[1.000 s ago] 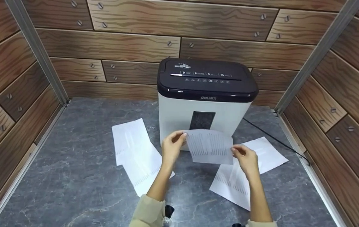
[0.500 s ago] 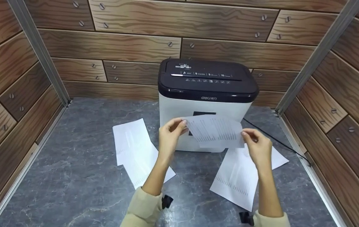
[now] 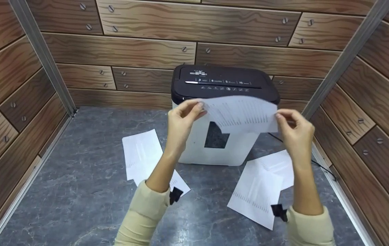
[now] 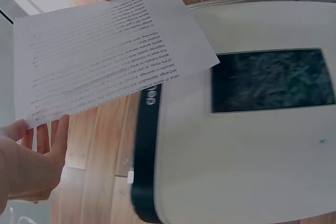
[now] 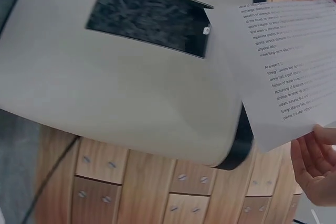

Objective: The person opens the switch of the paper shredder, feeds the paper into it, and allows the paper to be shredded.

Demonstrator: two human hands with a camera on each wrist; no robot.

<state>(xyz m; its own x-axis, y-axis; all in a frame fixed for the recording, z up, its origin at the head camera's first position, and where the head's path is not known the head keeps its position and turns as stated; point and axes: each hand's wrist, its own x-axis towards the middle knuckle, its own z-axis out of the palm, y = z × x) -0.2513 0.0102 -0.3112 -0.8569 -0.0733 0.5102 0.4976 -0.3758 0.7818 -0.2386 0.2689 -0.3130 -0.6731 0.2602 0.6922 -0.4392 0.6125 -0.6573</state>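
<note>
A printed sheet of paper [image 3: 245, 114] hangs bowed between my two hands, in front of the paper shredder's dark top edge. My left hand [image 3: 185, 119] pinches its left edge between thumb and fingers, and my right hand [image 3: 297, 131] pinches the right edge. The paper shredder [image 3: 225, 77] has a black lid with a narrow feed slot and a white body. Lines of text show on the sheet [image 4: 105, 56] in the left wrist view. Behind the shredder's dark window [image 5: 149, 17], shredded bits are visible in the right wrist view.
Overlapping printed sheets [image 3: 143, 153] lie on the grey marbled surface [image 3: 88, 201] at left. More sheets [image 3: 257, 191] lie at right. A black power cord [image 3: 322, 165] runs along the right side. Wood-patterned walls [image 3: 139, 51] enclose the back and sides.
Both hands have risen with the sheet, from low in front of the shredder's body up to its lid edge. The right hand has also moved rightward. The loose sheets stay put.
</note>
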